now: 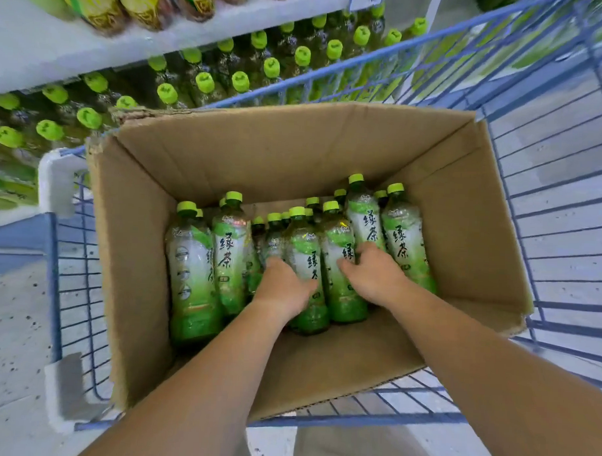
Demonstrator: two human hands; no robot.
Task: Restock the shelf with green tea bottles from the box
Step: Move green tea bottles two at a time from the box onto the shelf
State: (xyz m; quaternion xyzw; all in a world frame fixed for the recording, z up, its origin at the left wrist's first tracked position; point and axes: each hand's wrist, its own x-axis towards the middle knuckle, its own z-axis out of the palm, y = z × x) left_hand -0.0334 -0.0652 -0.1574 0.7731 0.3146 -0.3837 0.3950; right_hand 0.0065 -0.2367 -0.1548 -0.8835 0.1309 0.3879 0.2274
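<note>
The box [288, 360] sits in a blue wire cart [549, 209], and bare cardboard floor shows along the box's near wall. Just past that, both forearms reach in. The left grip [284, 285] curls round the middle bottle [305, 241], with the thumb lying across its label and the fingers dipping into the gap on its left. The right grip [373, 274] closes the same way on the neighbouring bottle [336, 239], thumb on the label and fingers hooked down its right side. How far the fingertips wrap underneath is hidden. The remaining green tea bottles [230, 256] lean in a packed row from the left wall to the right wall, caps pointing at the far wall. They look full, so each probably has a fair weight for one hand. The thin plastic would give under a hard squeeze and the glossy sleeve is likely slick. The mid-body waist, or the neck under the cap, seems the surest hold. Beyond the cart's far rim, the shelf [42, 58] already carries rows of green-capped bottles.
</note>
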